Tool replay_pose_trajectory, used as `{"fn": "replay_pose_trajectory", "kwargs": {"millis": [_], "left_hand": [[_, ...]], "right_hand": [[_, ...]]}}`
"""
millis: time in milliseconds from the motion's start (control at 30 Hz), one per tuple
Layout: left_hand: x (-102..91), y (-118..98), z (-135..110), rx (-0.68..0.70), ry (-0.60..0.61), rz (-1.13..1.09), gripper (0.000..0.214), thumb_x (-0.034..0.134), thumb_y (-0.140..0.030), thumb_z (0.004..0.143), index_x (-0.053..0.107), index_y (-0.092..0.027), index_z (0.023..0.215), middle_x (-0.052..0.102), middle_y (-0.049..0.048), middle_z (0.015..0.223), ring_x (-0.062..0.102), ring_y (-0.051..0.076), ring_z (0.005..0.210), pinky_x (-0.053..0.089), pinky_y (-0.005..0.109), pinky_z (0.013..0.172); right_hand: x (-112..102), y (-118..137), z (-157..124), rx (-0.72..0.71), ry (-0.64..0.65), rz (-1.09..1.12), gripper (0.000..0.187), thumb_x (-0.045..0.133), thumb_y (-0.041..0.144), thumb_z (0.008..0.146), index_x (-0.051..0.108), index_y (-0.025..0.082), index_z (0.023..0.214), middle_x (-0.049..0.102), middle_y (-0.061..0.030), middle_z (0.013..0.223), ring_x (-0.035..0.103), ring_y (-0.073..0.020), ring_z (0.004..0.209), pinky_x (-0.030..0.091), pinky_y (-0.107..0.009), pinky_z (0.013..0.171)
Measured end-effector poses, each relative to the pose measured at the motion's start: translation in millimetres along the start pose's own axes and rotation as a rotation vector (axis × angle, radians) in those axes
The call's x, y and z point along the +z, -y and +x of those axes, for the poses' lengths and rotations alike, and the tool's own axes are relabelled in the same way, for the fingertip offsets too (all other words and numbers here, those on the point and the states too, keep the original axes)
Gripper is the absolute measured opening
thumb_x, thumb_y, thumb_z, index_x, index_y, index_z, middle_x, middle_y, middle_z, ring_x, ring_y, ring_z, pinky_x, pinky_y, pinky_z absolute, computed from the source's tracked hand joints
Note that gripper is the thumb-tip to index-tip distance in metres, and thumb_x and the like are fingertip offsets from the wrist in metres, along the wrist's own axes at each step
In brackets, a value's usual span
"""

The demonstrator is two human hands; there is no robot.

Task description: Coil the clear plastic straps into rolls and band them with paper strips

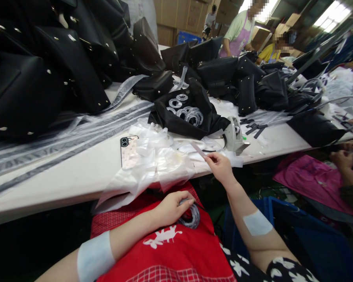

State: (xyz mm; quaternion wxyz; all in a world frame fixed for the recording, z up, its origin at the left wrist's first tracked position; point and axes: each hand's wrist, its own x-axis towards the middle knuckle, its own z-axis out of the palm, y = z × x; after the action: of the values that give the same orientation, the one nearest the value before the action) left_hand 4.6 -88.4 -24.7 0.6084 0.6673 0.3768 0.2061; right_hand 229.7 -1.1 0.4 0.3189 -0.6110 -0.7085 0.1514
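Observation:
My left hand [176, 207] rests over my red apron, its fingers closed around a coiled strap [192, 218] in clear wrapping. Held out over the table edge, my right hand [219, 166] pinches a thin pale strip [198, 150]; it looks like tape, though I cannot be sure. Just beyond that hand stands a pale tape dispenser [233, 135]. Several similar wrapped coils [191, 113] lie in an open black bag [173, 127] behind it. Clear plastic bags [159, 156] lie spread on the table in front of me.
A phone [129, 150] lies partly under the plastic. Long wrapped straps [64, 137] run along the white table [67, 172] at left. Black handbags [73, 58] are piled behind. A blue crate [294, 235] is below right. Co-workers' hands [345, 156] show at right.

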Motion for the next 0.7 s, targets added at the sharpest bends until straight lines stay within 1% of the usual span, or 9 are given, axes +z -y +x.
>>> {"fn": "replay_pose_trajectory", "kwargs": {"millis": [67, 133, 167, 267, 333, 400, 467, 600, 700], "left_hand": [[-1.5, -1, -2, -0.011, 0.017, -0.044, 0.039, 0.045, -0.048, 0.093, 0.065, -0.014, 0.093, 0.064, 0.0028, 0.083, 0.057, 0.015, 0.072, 0.047, 0.024, 0.069], [-2.2, -2, -2, 0.003, 0.02, -0.101, 0.042, 0.043, -0.051, 0.093, 0.064, -0.014, 0.093, 0.064, 0.0032, 0.083, 0.058, 0.015, 0.073, 0.048, 0.025, 0.07], [-2.0, -2, -2, 0.016, 0.009, -0.128, 0.045, 0.041, -0.052, 0.094, 0.064, -0.014, 0.092, 0.064, 0.0035, 0.084, 0.058, 0.016, 0.076, 0.048, 0.026, 0.073], [1.4, 0, 1, 0.025, -0.058, -0.203, 0.052, 0.034, -0.056, 0.094, 0.065, -0.015, 0.085, 0.066, 0.0048, 0.085, 0.06, 0.018, 0.082, 0.048, 0.029, 0.079], [5.2, 4, 3, -0.032, -0.085, -0.262, 0.052, 0.035, -0.058, 0.093, 0.064, -0.016, 0.084, 0.067, 0.0047, 0.081, 0.062, 0.018, 0.076, 0.05, 0.03, 0.073], [8.4, 9, 3, -0.113, -0.075, -0.325, 0.05, 0.037, -0.059, 0.092, 0.062, -0.016, 0.087, 0.067, 0.0036, 0.074, 0.062, 0.017, 0.062, 0.05, 0.029, 0.06], [10.1, 15, 3, -0.181, -0.064, -0.369, 0.047, 0.039, -0.058, 0.091, 0.06, -0.016, 0.092, 0.066, 0.0017, 0.066, 0.061, 0.016, 0.052, 0.048, 0.027, 0.051], [9.8, 21, 2, -0.246, -0.082, -0.391, 0.044, 0.039, -0.055, 0.092, 0.059, -0.016, 0.099, 0.063, -0.0002, 0.055, 0.062, 0.017, 0.048, 0.047, 0.026, 0.048], [9.3, 19, 3, -0.255, -0.084, -0.38, 0.042, 0.04, -0.053, 0.092, 0.059, -0.016, 0.098, 0.065, 0.0006, 0.057, 0.063, 0.017, 0.048, 0.047, 0.025, 0.048]], "right_hand": [[-10, 21, -23, -0.01, 0.199, 0.164, 0.02, 0.054, 0.032, 0.091, 0.066, 0.019, 0.083, 0.068, -0.0002, 0.071, 0.061, -0.0134, 0.059, 0.046, -0.023, 0.059], [-17, 38, -46, -0.063, 0.375, 0.199, 0.017, 0.055, 0.03, 0.091, 0.068, 0.02, 0.086, 0.07, -0.0003, 0.074, 0.062, -0.0125, 0.061, 0.047, -0.022, 0.06], [-19, 44, -57, -0.105, 0.427, 0.18, 0.015, 0.057, 0.028, 0.09, 0.069, 0.02, 0.087, 0.071, -0.0008, 0.077, 0.064, -0.0129, 0.066, 0.047, -0.022, 0.062], [-18, 57, -81, -0.205, 0.48, 0.074, 0.013, 0.06, 0.025, 0.089, 0.072, 0.022, 0.087, 0.071, -0.0028, 0.085, 0.065, -0.0152, 0.078, 0.048, -0.024, 0.071], [-17, 60, -91, -0.194, 0.472, 0.055, 0.012, 0.061, 0.023, 0.088, 0.073, 0.022, 0.089, 0.07, -0.0047, 0.092, 0.065, -0.0165, 0.083, 0.048, -0.027, 0.076], [-18, 58, -97, -0.101, 0.46, 0.135, 0.012, 0.065, 0.023, 0.084, 0.073, 0.021, 0.094, 0.068, -0.0057, 0.096, 0.064, -0.0172, 0.087, 0.049, -0.028, 0.078], [-19, 50, -103, 0.088, 0.48, 0.297, 0.02, 0.07, 0.026, 0.08, 0.072, 0.02, 0.099, 0.068, -0.0048, 0.092, 0.063, -0.0155, 0.078, 0.05, -0.026, 0.07], [-22, 28, -122, 0.543, 0.611, 0.806, 0.034, 0.072, 0.037, 0.078, 0.07, 0.015, 0.103, 0.067, -0.0014, 0.071, 0.057, -0.0098, 0.053, 0.045, -0.022, 0.052], [-23, 20, -135, 0.712, 0.592, 1.197, 0.036, 0.069, 0.043, 0.081, 0.07, 0.012, 0.1, 0.072, -0.0083, 0.081, 0.065, -0.0133, 0.062, 0.05, -0.024, 0.058]]}}
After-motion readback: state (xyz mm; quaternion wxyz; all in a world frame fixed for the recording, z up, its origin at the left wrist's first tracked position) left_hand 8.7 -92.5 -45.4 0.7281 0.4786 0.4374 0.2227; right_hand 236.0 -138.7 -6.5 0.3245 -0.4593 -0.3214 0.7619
